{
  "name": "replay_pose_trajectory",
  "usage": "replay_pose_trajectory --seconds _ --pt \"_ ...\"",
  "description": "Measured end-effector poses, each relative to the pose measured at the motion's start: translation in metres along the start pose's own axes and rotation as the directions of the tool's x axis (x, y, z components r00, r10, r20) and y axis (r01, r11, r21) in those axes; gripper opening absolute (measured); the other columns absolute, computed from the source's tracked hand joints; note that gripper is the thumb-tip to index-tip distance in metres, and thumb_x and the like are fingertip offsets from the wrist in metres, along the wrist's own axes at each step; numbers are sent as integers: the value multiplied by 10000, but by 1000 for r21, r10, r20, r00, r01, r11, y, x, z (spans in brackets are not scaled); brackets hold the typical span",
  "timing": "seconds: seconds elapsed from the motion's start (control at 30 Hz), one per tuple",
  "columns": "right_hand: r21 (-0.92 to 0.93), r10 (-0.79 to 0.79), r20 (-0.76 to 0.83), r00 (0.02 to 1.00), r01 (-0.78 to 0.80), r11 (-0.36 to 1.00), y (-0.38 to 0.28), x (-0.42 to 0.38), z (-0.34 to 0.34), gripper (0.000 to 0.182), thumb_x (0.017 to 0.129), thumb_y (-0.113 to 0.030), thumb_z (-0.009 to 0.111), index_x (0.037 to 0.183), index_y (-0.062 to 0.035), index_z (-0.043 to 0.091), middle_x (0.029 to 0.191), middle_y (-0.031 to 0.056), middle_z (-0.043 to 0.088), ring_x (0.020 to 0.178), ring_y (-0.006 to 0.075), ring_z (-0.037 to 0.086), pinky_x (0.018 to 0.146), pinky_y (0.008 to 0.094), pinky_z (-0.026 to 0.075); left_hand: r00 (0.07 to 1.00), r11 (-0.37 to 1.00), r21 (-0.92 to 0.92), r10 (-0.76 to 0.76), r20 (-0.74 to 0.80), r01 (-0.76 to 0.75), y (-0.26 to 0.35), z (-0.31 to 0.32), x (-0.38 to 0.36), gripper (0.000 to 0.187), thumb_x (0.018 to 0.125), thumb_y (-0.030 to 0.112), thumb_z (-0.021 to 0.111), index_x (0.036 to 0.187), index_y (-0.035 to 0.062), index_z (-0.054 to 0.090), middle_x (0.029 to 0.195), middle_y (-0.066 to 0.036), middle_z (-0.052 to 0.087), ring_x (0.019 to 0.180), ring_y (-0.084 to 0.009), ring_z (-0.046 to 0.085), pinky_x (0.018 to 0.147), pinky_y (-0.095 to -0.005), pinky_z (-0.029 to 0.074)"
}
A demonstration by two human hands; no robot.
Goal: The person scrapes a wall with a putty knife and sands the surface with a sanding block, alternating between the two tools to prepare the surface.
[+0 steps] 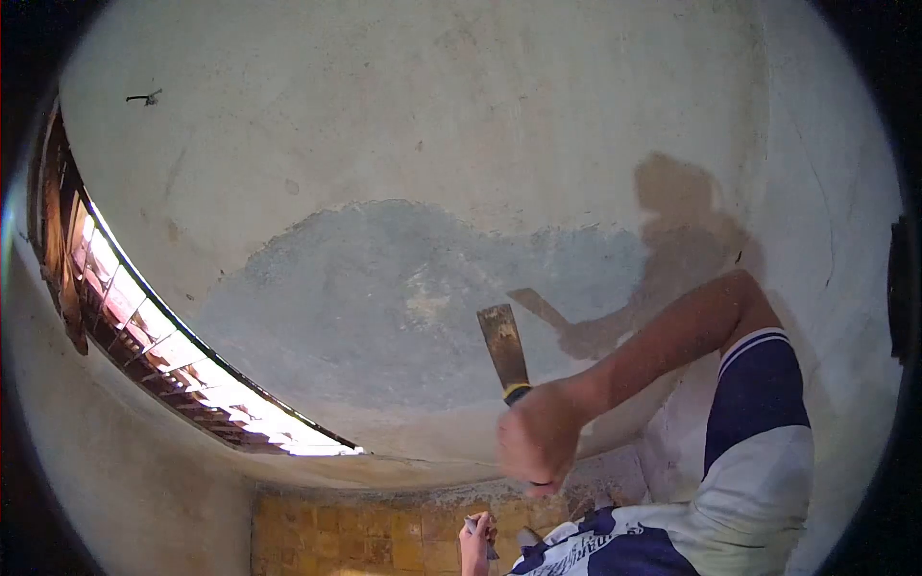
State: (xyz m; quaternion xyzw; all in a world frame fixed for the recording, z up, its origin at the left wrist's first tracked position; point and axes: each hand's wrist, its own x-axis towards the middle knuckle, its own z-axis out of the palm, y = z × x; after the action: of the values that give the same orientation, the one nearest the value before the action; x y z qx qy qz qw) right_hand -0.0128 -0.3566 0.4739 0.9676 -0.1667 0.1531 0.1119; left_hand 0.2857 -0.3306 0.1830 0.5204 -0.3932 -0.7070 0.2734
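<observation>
My right hand (543, 434) is closed in a fist around the handle of a putty knife (503, 348). The blade points up, worn and stained, with a yellow band where it meets the dark handle. Behind it is the wall, where a large grey-blue patch (355, 278) with a ragged upper edge shows amid the pale paint. A whitish rough spot (425, 298) lies left of the blade. Low in the view, my left hand (474, 549) is closed on a small greyish thing that I cannot make out, mostly hidden by the fingers.
A barred window opening (182, 355) with bright light curves along the left. Yellowish-brown floor tiles (355, 538) lie below, with pale debris along the wall's foot. A hook-like piece (144, 98) sticks out high on the wall. My arm's shadow (663, 250) falls on the wall.
</observation>
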Motion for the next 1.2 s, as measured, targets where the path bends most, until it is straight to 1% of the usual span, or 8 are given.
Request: replay_pose_trajectory --seconds 0.1,0.33,0.37,0.53,0.8,1.03,1.13,1.2 --pt "-289 175 -19 984 -173 942 22 -19 -26 346 657 -411 627 535 -96 550 561 102 556 537 298 589 503 416 476 999 999 22 47 -9 -46 9 1 -7 170 860 207 622 894 45 581 692 17 520 583 -80 484 515 -228 363" --pt "22 -49 0 999 49 999 18 -21 -16 398 750 -475 556 578 -124 478 523 25 476 439 213 515 430 357 423 988 968 -200 154 3 -150 -21 -9 23 200 815 71 585 1001 77 512 843 -8 491 726 -102 498 646 -230 401" --pt "-266 33 18 999 -27 964 17 -25 -37 392 745 -468 569 570 -128 483 524 30 483 455 221 526 446 356 431 990 973 -185 139 -10 -139 -25 -11 22 236 803 43 582 1019 87 500 870 -12 487 741 -105 497 664 -232 404" --pt "193 -77 -58 995 87 977 -19 -27 14 404 729 -466 570 564 -109 477 521 31 481 454 211 522 455 339 436 982 981 -86 164 -90 -172 -10 11 7 285 791 30 657 1017 103 498 891 -2 497 765 -100 512 653 -227 410" --pt "-154 98 -232 968 -136 979 -21 -42 -28 410 740 -456 564 585 -94 449 545 18 459 464 199 509 425 323 409 924 926 -3 376 -65 -377 38 48 12 201 800 69 695 795 90 496 690 76 419 653 -51 422 591 -208 358" --pt "252 554 -421 718 -495 832 -100 -107 61 380 714 -420 593 590 -80 479 515 53 478 466 231 536 429 369 428 502 527 185 849 -166 -830 200 108 6 147 870 63 602 792 36 480 766 17 449 728 -88 414 640 -240 386" --pt "521 771 -361 524 -573 633 -139 -138 89 279 713 -322 586 620 -67 522 539 81 486 489 257 537 460 368 422 8 14 723 1000 -12 -690 276 119 10 258 903 73 545 1129 -51 550 1088 -174 612 990 -239 593 856 -324 445" --pt "627 875 -265 405 -617 476 -165 -155 106 241 716 -283 578 626 -62 540 542 94 489 492 273 534 475 368 420 -49 3 697 997 -55 -717 329 168 -15 292 900 40 518 1176 -50 542 1199 -216 565 1128 -303 548 937 -366 419"
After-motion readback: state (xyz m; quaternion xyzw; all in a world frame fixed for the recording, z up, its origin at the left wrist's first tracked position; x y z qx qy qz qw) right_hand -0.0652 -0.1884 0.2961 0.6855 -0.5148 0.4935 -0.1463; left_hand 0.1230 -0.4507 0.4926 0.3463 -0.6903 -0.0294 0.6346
